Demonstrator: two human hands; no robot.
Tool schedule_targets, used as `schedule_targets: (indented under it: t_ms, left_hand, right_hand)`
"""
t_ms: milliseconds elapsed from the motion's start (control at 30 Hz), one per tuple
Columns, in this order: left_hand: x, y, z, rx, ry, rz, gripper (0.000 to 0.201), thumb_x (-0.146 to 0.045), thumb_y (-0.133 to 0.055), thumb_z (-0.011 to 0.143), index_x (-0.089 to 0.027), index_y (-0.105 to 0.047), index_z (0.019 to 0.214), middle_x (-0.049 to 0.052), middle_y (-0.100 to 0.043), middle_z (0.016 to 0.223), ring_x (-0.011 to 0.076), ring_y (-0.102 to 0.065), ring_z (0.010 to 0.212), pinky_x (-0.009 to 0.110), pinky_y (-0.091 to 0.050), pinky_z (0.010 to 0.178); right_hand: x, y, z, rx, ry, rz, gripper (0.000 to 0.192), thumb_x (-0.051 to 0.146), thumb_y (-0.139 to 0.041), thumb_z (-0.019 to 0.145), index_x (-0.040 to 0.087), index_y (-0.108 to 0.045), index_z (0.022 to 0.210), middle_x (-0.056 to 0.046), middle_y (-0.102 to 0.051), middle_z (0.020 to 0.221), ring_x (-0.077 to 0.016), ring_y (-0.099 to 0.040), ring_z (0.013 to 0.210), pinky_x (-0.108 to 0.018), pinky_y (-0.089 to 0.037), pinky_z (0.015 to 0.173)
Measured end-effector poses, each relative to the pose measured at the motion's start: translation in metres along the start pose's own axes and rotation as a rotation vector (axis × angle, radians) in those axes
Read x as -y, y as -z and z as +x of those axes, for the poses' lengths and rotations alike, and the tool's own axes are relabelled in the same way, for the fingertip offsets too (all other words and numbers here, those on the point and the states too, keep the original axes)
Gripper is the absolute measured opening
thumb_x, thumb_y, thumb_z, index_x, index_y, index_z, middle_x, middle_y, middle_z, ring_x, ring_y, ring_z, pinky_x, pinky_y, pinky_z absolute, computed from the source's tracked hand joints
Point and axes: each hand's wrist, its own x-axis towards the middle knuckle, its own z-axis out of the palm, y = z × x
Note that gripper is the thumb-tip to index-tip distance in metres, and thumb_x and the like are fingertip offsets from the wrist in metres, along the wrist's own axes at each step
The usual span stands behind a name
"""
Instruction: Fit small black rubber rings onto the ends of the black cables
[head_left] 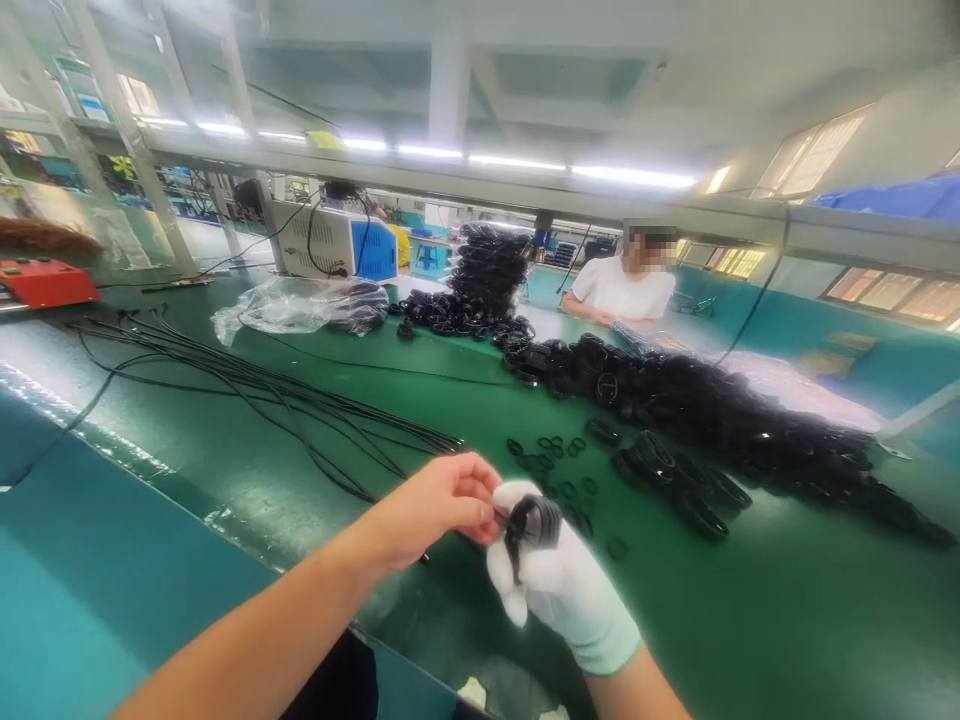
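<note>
My right hand (pixel 559 580), in a white glove, grips a small black round part (pixel 534 522) just above the green table (pixel 450 400). My bare left hand (pixel 439 505) reaches in from the left, and its fingertips pinch the same part at its left side. Just beyond my hands lie several small black rings (pixel 551 450). A long heap of black ring-shaped parts (pixel 720 420) stretches across the table to the right.
Black cables (pixel 247 385) fan across the table on the left. A clear plastic bag (pixel 300 305) and a tall stack of black rings (pixel 487 270) sit farther back, beside a white and blue machine (pixel 337 240). A person in a white shirt (pixel 622 290) sits opposite. A red box (pixel 45 282) is far left.
</note>
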Motion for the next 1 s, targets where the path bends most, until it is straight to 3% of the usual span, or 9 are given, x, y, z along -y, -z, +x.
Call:
schedule_targets:
  t_ms: [67,167,333,433,533,633,800,900,1000]
  left_hand:
    - [0.003,-0.002,-0.001,-0.071,-0.093,0.021,0.027,-0.013,-0.06,0.07,-0.016,-0.058,0.097,0.005,-0.065,0.092,0.0152,-0.062,0.078,0.03,-0.05,0.075]
    - [0.004,-0.007,-0.002,-0.193,-0.252,0.353,0.029,-0.015,-0.058,0.074,-0.02,-0.061,0.102,0.006,-0.061,0.109,0.0194,-0.057,0.097,0.032,-0.045,0.088]
    - [-0.003,-0.012,0.005,-0.085,-0.358,0.772,0.027,-0.011,-0.056,0.073,-0.022,-0.07,0.094,0.001,-0.066,0.091,0.0182,-0.057,0.091,0.029,-0.044,0.086]
    - [-0.002,0.0,0.013,-0.083,-0.296,0.705,0.023,-0.017,-0.059,0.075,-0.02,-0.069,0.096,0.002,-0.065,0.092,0.0172,-0.058,0.087,0.028,-0.045,0.081]
    - [0.005,0.019,0.018,0.137,-0.212,0.471,0.036,-0.023,-0.057,0.08,-0.022,-0.062,0.116,0.005,-0.062,0.111,0.0193,-0.057,0.098,0.029,-0.046,0.084]
    - [0.013,0.03,0.02,0.271,-0.193,0.288,0.032,-0.023,-0.055,0.082,-0.019,-0.063,0.112,0.007,-0.064,0.109,0.0201,-0.058,0.098,0.03,-0.045,0.085]
    - [0.015,0.024,0.019,0.073,-0.167,0.466,0.023,-0.024,-0.057,0.08,-0.02,-0.067,0.101,0.004,-0.066,0.104,0.0199,-0.058,0.099,0.031,-0.041,0.092]
    - [0.012,0.017,0.018,0.012,-0.163,0.556,0.022,-0.025,-0.058,0.079,-0.021,-0.068,0.098,0.002,-0.066,0.102,0.0193,-0.058,0.099,0.03,-0.041,0.09]
    - [0.013,0.012,0.016,-0.005,-0.144,0.568,0.02,-0.025,-0.057,0.079,-0.02,-0.069,0.093,0.002,-0.067,0.097,0.0186,-0.059,0.094,0.028,-0.042,0.086]
  right_hand:
    - [0.001,-0.001,0.002,-0.014,0.02,0.004,0.056,0.028,-0.069,0.069,0.021,-0.043,0.118,-0.001,-0.065,0.066,-0.0097,-0.054,0.041,-0.016,-0.037,0.038]
    - [0.003,-0.001,0.003,-0.01,-0.018,-0.01,0.058,0.025,-0.069,0.068,0.016,-0.044,0.12,-0.001,-0.063,0.062,-0.0091,-0.052,0.039,-0.016,-0.037,0.037]
    - [-0.004,0.007,0.001,0.077,-0.202,0.097,0.053,0.043,-0.071,0.07,0.013,-0.05,0.108,-0.004,-0.065,0.064,-0.0118,-0.056,0.041,-0.018,-0.041,0.037]
    - [-0.008,0.008,0.004,-0.009,-0.167,0.272,0.044,0.055,-0.056,0.082,0.016,-0.053,0.101,-0.007,-0.067,0.083,-0.0156,-0.065,0.062,-0.024,-0.052,0.049]
    - [-0.01,0.005,0.007,0.003,-0.253,0.452,0.049,0.057,-0.045,0.087,0.012,-0.056,0.104,-0.009,-0.065,0.091,-0.0167,-0.066,0.073,-0.027,-0.055,0.054]
    - [-0.011,0.002,0.01,0.024,-0.303,0.47,0.054,0.057,-0.041,0.088,0.008,-0.057,0.106,-0.011,-0.064,0.089,-0.0161,-0.065,0.069,-0.026,-0.055,0.053]
    - [-0.009,0.0,0.01,-0.113,-0.147,0.053,0.049,0.022,-0.073,0.072,0.016,-0.053,0.115,-0.008,-0.055,0.106,-0.0206,-0.061,0.087,-0.038,-0.055,0.072]
    - [-0.006,-0.002,0.01,-0.162,-0.155,-0.102,0.036,0.021,-0.068,0.077,0.016,-0.053,0.11,-0.006,-0.055,0.094,-0.018,-0.061,0.08,-0.036,-0.053,0.07]
    - [-0.003,-0.001,0.008,-0.063,-0.194,-0.065,0.028,0.033,-0.055,0.087,0.012,-0.054,0.105,-0.008,-0.055,0.091,-0.0168,-0.061,0.076,-0.035,-0.052,0.069]
